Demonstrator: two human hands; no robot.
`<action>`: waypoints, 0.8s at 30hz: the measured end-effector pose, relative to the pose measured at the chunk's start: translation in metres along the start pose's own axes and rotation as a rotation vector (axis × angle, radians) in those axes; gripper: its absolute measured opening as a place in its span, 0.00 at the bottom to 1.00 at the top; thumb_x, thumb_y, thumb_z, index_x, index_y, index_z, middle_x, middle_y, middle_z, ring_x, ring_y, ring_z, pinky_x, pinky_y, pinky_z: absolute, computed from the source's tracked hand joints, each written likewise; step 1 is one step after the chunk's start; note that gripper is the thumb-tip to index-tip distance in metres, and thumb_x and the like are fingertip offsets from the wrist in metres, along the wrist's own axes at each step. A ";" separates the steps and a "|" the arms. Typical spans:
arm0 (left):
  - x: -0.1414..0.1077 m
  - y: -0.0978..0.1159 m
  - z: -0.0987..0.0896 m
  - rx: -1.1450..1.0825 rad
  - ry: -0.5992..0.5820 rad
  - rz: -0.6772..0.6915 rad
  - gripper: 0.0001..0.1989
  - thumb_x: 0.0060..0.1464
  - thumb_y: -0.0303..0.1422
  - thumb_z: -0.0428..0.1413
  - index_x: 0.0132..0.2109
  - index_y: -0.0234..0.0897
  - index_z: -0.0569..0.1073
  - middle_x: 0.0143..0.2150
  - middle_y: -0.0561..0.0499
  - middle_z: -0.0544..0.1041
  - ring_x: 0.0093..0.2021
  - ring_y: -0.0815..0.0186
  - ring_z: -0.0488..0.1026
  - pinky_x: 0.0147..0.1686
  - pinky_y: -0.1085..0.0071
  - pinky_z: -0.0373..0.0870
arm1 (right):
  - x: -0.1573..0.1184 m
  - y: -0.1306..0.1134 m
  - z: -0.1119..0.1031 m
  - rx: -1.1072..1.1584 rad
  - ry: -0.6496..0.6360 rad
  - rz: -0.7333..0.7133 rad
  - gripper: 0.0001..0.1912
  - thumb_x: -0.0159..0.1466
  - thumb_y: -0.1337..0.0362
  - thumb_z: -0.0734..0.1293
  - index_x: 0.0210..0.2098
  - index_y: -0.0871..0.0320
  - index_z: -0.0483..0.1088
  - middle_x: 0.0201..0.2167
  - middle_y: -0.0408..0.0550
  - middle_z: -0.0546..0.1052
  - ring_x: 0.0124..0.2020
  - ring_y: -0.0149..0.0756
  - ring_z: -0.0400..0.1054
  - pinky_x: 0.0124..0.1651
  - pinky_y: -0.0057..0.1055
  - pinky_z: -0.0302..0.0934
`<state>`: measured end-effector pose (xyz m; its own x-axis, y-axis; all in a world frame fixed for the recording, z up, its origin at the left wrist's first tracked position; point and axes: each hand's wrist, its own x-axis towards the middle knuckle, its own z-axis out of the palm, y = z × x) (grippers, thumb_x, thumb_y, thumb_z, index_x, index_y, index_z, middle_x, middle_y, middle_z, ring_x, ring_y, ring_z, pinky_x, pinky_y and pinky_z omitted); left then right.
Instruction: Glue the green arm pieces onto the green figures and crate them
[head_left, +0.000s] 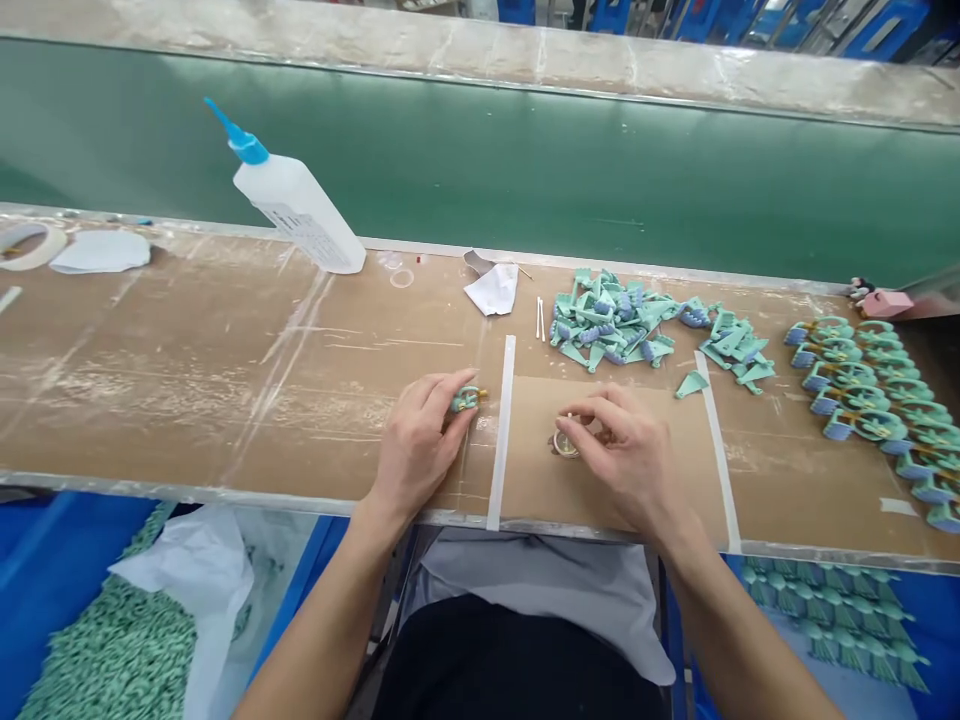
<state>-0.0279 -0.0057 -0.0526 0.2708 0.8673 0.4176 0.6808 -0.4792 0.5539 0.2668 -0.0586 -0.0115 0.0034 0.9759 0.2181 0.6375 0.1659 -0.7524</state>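
My left hand pinches a small green plastic part with a gold-yellow tip, just left of a pale tape strip. To the right, my right hand has its thumb and fingers pinched over a small round dish on the cardboard sheet. What those fingertips hold is too small to make out. Beyond the right hand lies a heap of loose green and lilac plastic parts. One green piece lies apart near a second tape strip.
Cotton swabs and crumpled white paper lie beside the heap. A white bottle with a blue nozzle stands tilted at the back left. Rows of assembled green parts fill the right side. A bin of green pieces sits below left.
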 end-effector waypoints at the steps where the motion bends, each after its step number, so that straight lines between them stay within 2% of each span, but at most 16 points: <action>1: -0.001 0.006 -0.001 -0.031 0.009 -0.015 0.22 0.79 0.29 0.63 0.75 0.45 0.80 0.65 0.41 0.88 0.64 0.49 0.86 0.67 0.51 0.83 | -0.002 -0.001 -0.003 -0.009 -0.008 -0.009 0.09 0.81 0.62 0.75 0.42 0.51 0.85 0.42 0.48 0.85 0.42 0.44 0.78 0.47 0.40 0.68; 4: -0.008 0.029 -0.004 -0.204 0.054 -0.087 0.23 0.78 0.30 0.66 0.74 0.46 0.82 0.63 0.43 0.86 0.62 0.53 0.86 0.64 0.56 0.85 | -0.009 -0.007 -0.015 -0.081 -0.056 -0.046 0.10 0.82 0.62 0.75 0.41 0.51 0.85 0.41 0.48 0.85 0.43 0.45 0.78 0.48 0.41 0.67; 7: -0.016 0.055 -0.003 -0.521 0.088 -0.214 0.16 0.75 0.33 0.72 0.65 0.46 0.87 0.60 0.45 0.85 0.57 0.56 0.87 0.57 0.62 0.87 | -0.014 -0.009 -0.023 -0.168 -0.091 -0.077 0.10 0.83 0.62 0.75 0.42 0.51 0.85 0.40 0.48 0.84 0.43 0.45 0.77 0.47 0.41 0.66; 9: -0.021 0.070 0.000 -0.764 0.070 -0.359 0.14 0.73 0.34 0.74 0.62 0.45 0.88 0.55 0.46 0.87 0.50 0.59 0.88 0.51 0.65 0.88 | -0.015 -0.010 -0.027 -0.189 -0.110 -0.085 0.09 0.83 0.63 0.75 0.43 0.51 0.85 0.40 0.48 0.84 0.43 0.45 0.77 0.46 0.41 0.66; 12: -0.027 0.086 0.004 -1.016 0.019 -0.597 0.17 0.71 0.38 0.76 0.61 0.42 0.85 0.45 0.48 0.90 0.39 0.62 0.88 0.45 0.65 0.89 | -0.013 -0.012 -0.036 -0.158 -0.115 -0.074 0.08 0.83 0.63 0.76 0.44 0.51 0.86 0.41 0.47 0.85 0.43 0.44 0.77 0.46 0.41 0.66; 17: -0.034 0.096 0.010 -1.197 -0.012 -0.764 0.19 0.65 0.37 0.80 0.57 0.41 0.86 0.43 0.50 0.90 0.34 0.66 0.84 0.35 0.72 0.83 | -0.009 -0.018 -0.053 -0.126 -0.065 -0.062 0.09 0.82 0.63 0.78 0.43 0.50 0.86 0.40 0.46 0.87 0.39 0.42 0.75 0.43 0.41 0.66; 20: -0.038 0.097 0.014 -1.233 -0.041 -0.810 0.19 0.66 0.36 0.79 0.60 0.41 0.88 0.41 0.49 0.89 0.37 0.64 0.85 0.39 0.71 0.85 | -0.010 -0.018 -0.057 -0.149 -0.126 -0.080 0.07 0.82 0.64 0.77 0.45 0.50 0.86 0.43 0.46 0.88 0.41 0.43 0.77 0.44 0.41 0.67; 24: -0.044 0.097 0.020 -1.327 -0.062 -0.808 0.16 0.72 0.44 0.75 0.58 0.39 0.90 0.38 0.47 0.89 0.36 0.62 0.85 0.39 0.67 0.86 | -0.010 -0.020 -0.062 -0.212 -0.236 -0.124 0.07 0.84 0.66 0.74 0.49 0.50 0.85 0.46 0.46 0.89 0.47 0.45 0.81 0.48 0.41 0.70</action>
<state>0.0399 -0.0879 -0.0314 0.1917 0.9323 -0.3068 -0.4050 0.3599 0.8405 0.3013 -0.0808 0.0399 -0.2469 0.9601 0.1311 0.7678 0.2763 -0.5781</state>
